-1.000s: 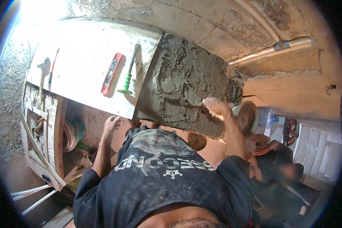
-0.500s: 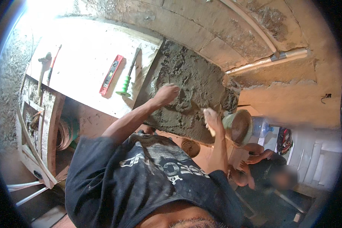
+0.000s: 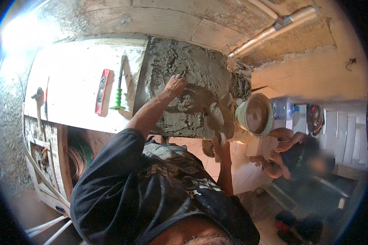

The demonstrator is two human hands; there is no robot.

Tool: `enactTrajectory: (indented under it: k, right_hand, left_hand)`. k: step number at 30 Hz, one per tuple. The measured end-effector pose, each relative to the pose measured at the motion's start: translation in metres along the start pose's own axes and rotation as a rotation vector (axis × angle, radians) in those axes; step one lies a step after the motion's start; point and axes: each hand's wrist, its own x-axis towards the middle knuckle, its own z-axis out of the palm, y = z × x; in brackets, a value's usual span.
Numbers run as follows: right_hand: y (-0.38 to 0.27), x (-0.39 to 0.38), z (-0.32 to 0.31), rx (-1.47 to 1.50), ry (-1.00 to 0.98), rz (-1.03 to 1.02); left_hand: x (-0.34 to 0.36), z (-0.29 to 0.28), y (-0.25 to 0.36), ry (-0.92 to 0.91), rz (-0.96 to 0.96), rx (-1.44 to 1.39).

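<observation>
Wet grey mortar (image 3: 159, 87) covers the slab in front of me, rough and uneven with ridges and hollows. My left hand (image 3: 176, 84) rests on it near the middle, fingers curled down into the surface; whether anything is in them is hidden. At the near right edge my right hand (image 3: 221, 146) is closed round the handle of a trowel. The trowel's mortar-smeared blade (image 3: 215, 117) lies over the mortar, pointing away from me. Beside it, to the right, stands a round bucket (image 3: 242, 116) with brownish contents.
Left of the mortar lies a pale board (image 3: 69, 85) carrying a red spirit level (image 3: 102, 91), a chisel with a green grip (image 3: 118, 96) and a hammer (image 3: 38, 98). A water jug (image 3: 283, 108) stands beyond the bucket. Another person (image 3: 296, 157) sits at the right. A pipe (image 3: 270, 34) runs along the wall.
My right hand has drawn back toward me, and the trowel blade now shows over the near mortar. My left hand has come down onto the mortar. The view has shifted slightly.
</observation>
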Motion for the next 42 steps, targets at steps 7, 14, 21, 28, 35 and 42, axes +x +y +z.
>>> enactTrajectory:
  k: [7,14,21,28,35,42]
  right_hand:
    - [-0.001,0.085,0.009,-0.170,0.260,-0.026]
    - [-0.020,0.155,-0.029,-0.438,0.391,-0.192]
    - [-0.002,0.150,-0.016,-0.558,0.106,-0.171]
    - [-0.072,0.106,-0.041,-0.395,0.019,-0.106]
    - [-0.069,0.273,-0.021,-0.472,0.170,-0.130]
    - [-0.034,0.150,-0.017,-0.489,0.044,-0.283]
  left_hand:
    - [0.009,-0.002,0.012,-0.086,-0.047,0.021]
    - [0.006,-0.016,0.019,-0.068,-0.097,0.054]
    - [-0.002,-0.006,0.019,0.035,-0.194,-0.011]
    - [-0.079,-0.077,0.057,0.279,-0.354,-0.553]
    - [-0.214,-0.096,0.067,0.228,-0.762,-1.140]
    - [-0.362,-0.074,0.055,0.713,-1.144,-1.177]
